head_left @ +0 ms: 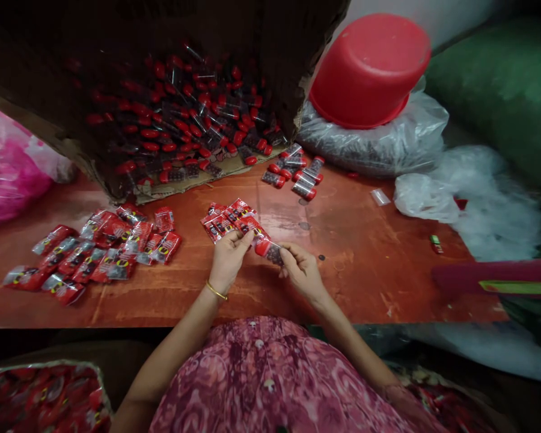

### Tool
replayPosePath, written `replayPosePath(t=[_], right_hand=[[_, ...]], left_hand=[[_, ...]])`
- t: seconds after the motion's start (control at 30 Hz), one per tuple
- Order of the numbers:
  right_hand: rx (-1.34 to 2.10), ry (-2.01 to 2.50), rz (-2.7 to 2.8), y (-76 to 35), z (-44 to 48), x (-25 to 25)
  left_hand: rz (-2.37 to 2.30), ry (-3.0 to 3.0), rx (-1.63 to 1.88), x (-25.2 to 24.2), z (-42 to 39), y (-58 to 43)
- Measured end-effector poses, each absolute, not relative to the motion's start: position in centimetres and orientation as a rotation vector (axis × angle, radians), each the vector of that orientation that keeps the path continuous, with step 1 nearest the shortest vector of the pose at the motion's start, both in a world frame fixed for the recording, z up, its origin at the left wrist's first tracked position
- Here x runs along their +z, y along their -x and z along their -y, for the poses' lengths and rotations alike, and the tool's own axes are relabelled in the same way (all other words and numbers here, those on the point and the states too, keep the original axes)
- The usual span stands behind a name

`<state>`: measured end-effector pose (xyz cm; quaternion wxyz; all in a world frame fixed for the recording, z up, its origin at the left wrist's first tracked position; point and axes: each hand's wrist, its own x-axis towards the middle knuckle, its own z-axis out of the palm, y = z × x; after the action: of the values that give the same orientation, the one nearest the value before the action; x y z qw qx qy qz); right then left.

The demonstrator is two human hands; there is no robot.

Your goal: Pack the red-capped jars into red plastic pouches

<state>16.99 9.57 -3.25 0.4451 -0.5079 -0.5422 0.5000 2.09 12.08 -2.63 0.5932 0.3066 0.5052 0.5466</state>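
My left hand (228, 257), with a gold bangle at the wrist, pinches a small red printed packet (251, 225) between thumb and fingers. In my right hand (303, 273) is a small transparent bottle (272, 252) with dark contents, its red-capped end pointing left. The cap end meets or nearly meets the packet's near end; whether it is inside I cannot tell. Just beyond my left hand lies a small pile of flat red packets (219, 224). Several more red-capped bottles (305, 184) rest on the table farther back, right of the middle.
A large cardboard box (297, 114) lies open toward me, heaped with red-capped bottles (193, 129). Filled packets (103, 246) spread over the red-brown table (365, 264) at left. An upturned red tub (369, 72) sits on a plastic bag (379, 147); more plastic bags (482, 198) lie right.
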Motion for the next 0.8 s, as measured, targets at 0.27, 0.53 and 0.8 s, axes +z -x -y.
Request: replayPosePath(t=[0.27,0.53,0.8], right_hand=[[1.13,1.286,1.274,-16.3,-9.5,-4.1],[1.304,1.248,1.199,-14.8,-10.4,-4.1],[1.549,1.12,0.97,-14.0,-10.5,-3.5]], left_hand=[[-0.995,-0.522,1.295,-2.4,-11.5,-3.4],[-0.996,-0.508,1.327,-2.8,-11.7,-3.5],[-0.957,-0.509,1.316,-2.5,-12.6,-2.2]])
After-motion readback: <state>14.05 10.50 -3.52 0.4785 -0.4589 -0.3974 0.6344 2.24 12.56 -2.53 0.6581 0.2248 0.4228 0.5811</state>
